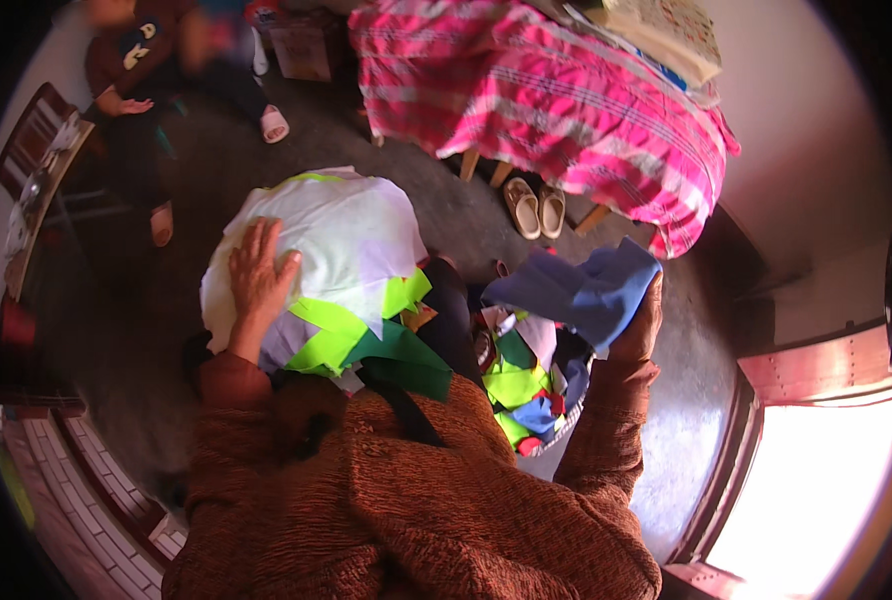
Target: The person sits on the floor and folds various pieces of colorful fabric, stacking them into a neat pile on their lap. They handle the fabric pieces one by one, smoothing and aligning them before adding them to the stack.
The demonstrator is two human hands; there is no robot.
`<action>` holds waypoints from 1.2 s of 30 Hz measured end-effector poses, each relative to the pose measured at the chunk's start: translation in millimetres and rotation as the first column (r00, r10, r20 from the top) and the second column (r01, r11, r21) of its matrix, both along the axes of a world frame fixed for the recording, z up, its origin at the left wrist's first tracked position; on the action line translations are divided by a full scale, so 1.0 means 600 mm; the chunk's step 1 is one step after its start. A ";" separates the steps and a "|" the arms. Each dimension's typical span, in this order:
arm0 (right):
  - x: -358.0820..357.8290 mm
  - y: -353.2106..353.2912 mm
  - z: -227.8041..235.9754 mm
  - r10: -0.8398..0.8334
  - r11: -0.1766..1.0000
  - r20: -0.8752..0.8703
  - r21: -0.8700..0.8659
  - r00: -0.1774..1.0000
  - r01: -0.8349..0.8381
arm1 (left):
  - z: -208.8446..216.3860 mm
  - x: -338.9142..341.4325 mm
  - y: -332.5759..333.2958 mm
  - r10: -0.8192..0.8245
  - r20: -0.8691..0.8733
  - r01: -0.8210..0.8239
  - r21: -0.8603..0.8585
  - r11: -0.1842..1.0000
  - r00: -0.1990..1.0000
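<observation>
Dark floor runs across the middle of the head view; toward its far side a pink checked cover hangs over wooden legs, with a pair of slip-on shoes near its lower edge. Closer to the person, the left hand lies on a white cloth near its left edge, fingers spread and gripping nothing. Opposite, the right hand grips a blue cloth by its right end, above the far edge of a container heaped with coloured scraps.

Handled well, the blue cloth wants a light pinch close to its edge, so that it opens out rather than doubling over; the left hand should press evenly, steadying the white cloth without dragging the lime-green pieces or dark green piece at its near edge.

Matte and seemingly soft, the blue cloth sags in shallow folds, its outline uneven. White cloth domes upward, faintly wrinkled; what supports it is hidden.
</observation>
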State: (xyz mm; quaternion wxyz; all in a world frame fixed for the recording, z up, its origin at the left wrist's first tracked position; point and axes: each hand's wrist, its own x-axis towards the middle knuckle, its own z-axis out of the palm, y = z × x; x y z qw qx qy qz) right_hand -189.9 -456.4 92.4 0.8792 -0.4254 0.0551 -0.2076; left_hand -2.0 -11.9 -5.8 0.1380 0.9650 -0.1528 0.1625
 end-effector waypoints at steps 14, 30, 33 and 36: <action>0.108 0.291 0.049 0.615 0.752 0.013 0.290 0.788 -0.592 | 0.224 -0.109 -0.127 -0.850 -0.040 0.404 -0.867 0.291 0.526; 0.111 0.371 0.009 0.157 0.557 0.069 -0.830 0.985 -0.030 | 0.227 -0.136 -0.130 -0.563 -0.082 0.128 -0.937 0.324 0.823; 0.115 0.367 0.013 0.296 0.708 -0.014 -0.668 0.955 -0.229 | 0.243 -0.139 -0.114 -0.633 -0.113 0.061 -0.967 0.247 0.766; 0.125 0.345 -0.009 0.308 0.678 -0.043 -0.691 0.950 -0.251 | 0.269 -0.142 -0.098 -0.673 -0.151 -0.036 -0.983 0.182 0.724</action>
